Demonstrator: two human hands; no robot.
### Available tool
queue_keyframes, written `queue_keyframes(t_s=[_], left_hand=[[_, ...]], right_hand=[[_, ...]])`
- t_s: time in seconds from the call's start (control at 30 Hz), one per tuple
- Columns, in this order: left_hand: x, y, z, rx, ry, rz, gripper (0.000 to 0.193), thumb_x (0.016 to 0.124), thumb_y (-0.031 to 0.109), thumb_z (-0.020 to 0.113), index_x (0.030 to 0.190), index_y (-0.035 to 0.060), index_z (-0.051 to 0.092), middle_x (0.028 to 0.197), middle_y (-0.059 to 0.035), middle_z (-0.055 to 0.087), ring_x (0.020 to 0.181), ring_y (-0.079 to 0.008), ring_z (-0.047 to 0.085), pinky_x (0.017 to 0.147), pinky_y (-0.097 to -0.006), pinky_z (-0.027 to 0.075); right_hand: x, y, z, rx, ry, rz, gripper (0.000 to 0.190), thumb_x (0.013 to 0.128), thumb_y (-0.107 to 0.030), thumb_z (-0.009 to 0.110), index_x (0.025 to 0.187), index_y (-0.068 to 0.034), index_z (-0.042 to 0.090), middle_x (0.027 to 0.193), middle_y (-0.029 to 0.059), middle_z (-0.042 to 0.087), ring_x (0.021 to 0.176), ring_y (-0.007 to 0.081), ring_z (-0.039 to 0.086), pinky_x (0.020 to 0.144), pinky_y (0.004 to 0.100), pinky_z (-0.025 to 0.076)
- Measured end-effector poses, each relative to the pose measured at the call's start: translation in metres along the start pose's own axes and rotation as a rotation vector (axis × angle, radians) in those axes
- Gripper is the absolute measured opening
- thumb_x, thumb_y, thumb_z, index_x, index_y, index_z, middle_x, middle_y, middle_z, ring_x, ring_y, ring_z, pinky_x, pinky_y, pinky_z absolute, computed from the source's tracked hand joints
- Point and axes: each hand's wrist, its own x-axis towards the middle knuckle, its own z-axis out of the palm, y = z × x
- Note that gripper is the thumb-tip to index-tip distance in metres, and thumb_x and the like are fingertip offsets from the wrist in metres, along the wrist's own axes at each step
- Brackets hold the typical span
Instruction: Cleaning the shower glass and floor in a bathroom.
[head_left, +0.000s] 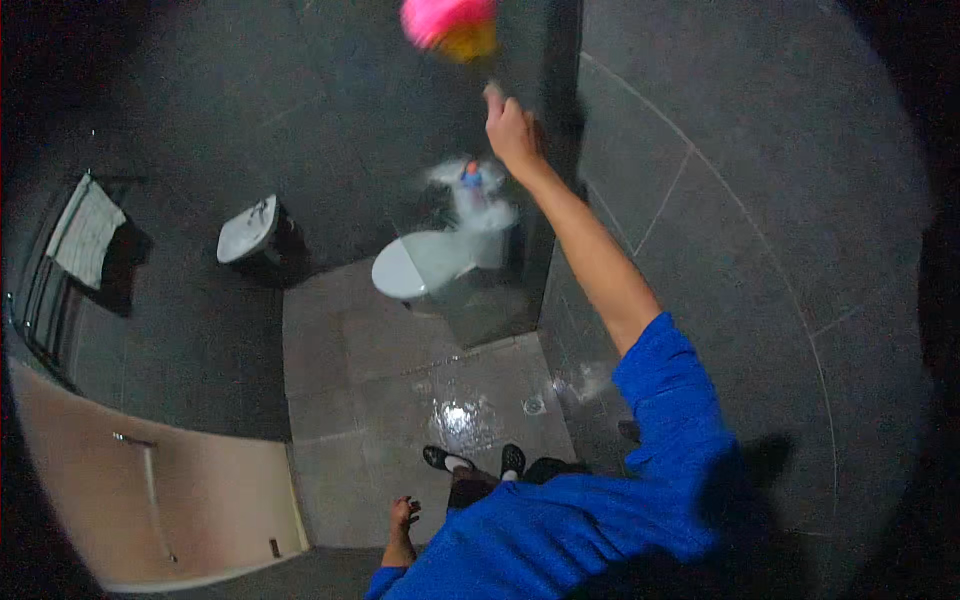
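My right arm reaches up and forward. My right hand is closed around the handle of a fluffy pink and yellow duster, its thumb pointing toward the head. The duster's head is blurred and cut by the top edge of the view; most of the handle is hidden or blurred. A clear glass shower screen stands below and beyond that hand. My left hand hangs low at my side, empty, its fingers loosely bent and apart.
A white toilet shows partly through the glass, with a blue and orange bottle behind it. Left are a small washbasin, a towel on a rail and a door. Wet floor tiles shine near a drain.
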Motion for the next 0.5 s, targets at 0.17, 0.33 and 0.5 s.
queue_keyframes(t_s=[0.17,0.33,0.5], left_hand=[[-0.056,-0.076,-0.021,-0.185,-0.240,0.032,0.049,0.088,0.043,0.045,0.124,0.0109,0.045,0.101,-0.0083,0.060,0.090,-0.0261,0.059,0.081,-0.0467,0.046],[-0.043,-0.048,-0.016,-0.055,-0.206,-0.032,0.050,0.087,0.045,0.046,0.124,0.0118,0.044,0.109,-0.0086,0.057,0.097,-0.0269,0.058,0.082,-0.0487,0.043],[-0.038,-0.009,-0.041,-0.024,0.091,-0.128,0.044,0.087,0.038,0.044,0.123,0.0119,0.044,0.103,-0.0088,0.061,0.097,-0.0270,0.059,0.079,-0.0465,0.044]], right_hand=[[-0.081,0.047,0.069,-0.236,-0.131,-0.128,0.055,0.090,-0.053,0.038,0.108,-0.004,0.057,0.076,0.0247,0.063,0.072,0.0468,0.060,0.066,0.0545,0.047],[-0.063,0.071,0.054,-0.446,-0.213,-0.284,0.062,0.089,-0.057,0.036,0.104,-0.001,0.058,0.070,0.0237,0.062,0.066,0.0427,0.062,0.063,0.0535,0.048],[-0.002,0.045,0.019,0.280,0.166,0.428,0.063,0.092,-0.052,0.033,0.082,0.004,0.060,0.077,0.0273,0.061,0.075,0.0441,0.060,0.066,0.0502,0.046]])
